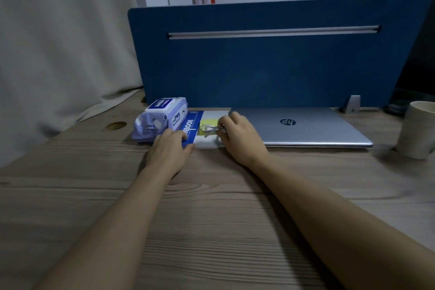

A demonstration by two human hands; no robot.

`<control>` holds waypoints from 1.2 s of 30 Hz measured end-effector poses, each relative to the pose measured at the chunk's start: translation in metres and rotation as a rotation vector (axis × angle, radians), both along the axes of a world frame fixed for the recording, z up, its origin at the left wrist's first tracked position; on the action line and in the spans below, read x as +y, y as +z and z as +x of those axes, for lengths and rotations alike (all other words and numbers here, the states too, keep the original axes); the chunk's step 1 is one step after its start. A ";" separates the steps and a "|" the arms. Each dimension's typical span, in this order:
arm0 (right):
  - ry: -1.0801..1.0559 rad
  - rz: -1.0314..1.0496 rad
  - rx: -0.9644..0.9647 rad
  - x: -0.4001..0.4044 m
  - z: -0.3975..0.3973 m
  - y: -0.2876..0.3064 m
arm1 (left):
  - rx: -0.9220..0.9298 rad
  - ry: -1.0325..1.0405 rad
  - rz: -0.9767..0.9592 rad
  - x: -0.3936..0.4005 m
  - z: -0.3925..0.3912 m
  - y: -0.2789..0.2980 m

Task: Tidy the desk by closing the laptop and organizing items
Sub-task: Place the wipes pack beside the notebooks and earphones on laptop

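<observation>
A silver laptop (303,128) lies closed on the wooden desk (211,207) against the blue divider. Left of it lies a blue and white notebook (196,122) with a yellow sticky pad (207,123) on its cover. A small metal object like keys or a clip (209,130) rests on the pad. My right hand (237,136) pinches that metal object with curled fingers. My left hand (168,148) lies flat, its fingers on the notebook's near left corner. A pack of wet wipes (160,117) sits just left of the notebook.
A blue fabric divider (270,61) with a metal rail closes off the back of the desk. A pale paper cup (417,129) stands at the right edge. A beige curtain (58,42) hangs on the left. A round cable hole (115,125) is left of the wipes.
</observation>
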State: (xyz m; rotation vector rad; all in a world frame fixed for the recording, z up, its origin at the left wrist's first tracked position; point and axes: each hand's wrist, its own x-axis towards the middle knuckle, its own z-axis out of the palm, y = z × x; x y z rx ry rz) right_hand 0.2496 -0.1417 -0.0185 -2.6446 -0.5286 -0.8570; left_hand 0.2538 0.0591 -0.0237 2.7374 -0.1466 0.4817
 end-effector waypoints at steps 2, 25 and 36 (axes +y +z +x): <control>-0.024 -0.059 0.008 0.006 0.008 -0.002 | -0.001 0.001 -0.011 0.001 0.001 -0.001; -0.130 0.099 0.216 -0.083 -0.079 -0.011 | 0.005 0.047 0.039 -0.003 -0.055 0.002; -0.217 0.191 0.321 -0.153 -0.197 -0.012 | -0.074 -0.278 0.090 -0.095 -0.154 -0.001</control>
